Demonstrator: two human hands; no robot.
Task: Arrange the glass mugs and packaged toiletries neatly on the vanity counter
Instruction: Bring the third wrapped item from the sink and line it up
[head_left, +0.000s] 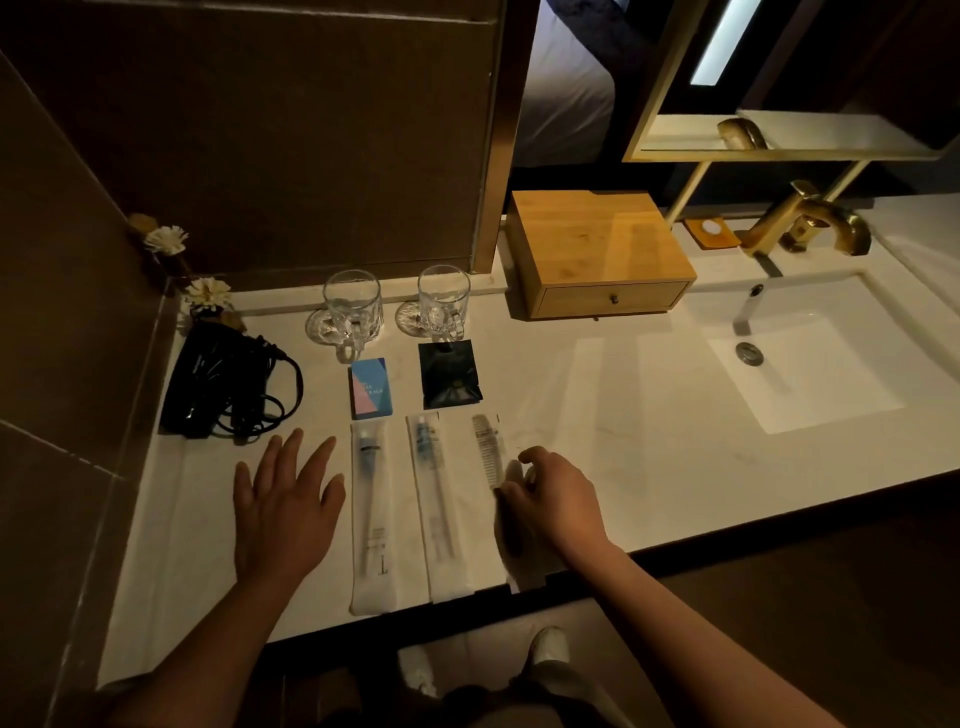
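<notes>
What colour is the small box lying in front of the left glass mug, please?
Blue with a pink diagonal patch, per the head view: small box.

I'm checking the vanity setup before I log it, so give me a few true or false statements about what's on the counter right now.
1. Two glass mugs stand upright at the back. True.
2. The wooden drawer box sits left of the mugs. False: it sits to their right, beside the sink.
3. The right hand touches the comb packet. True.
4. The left hand grips a toothbrush packet. False: it is spread open beside it.
</notes>
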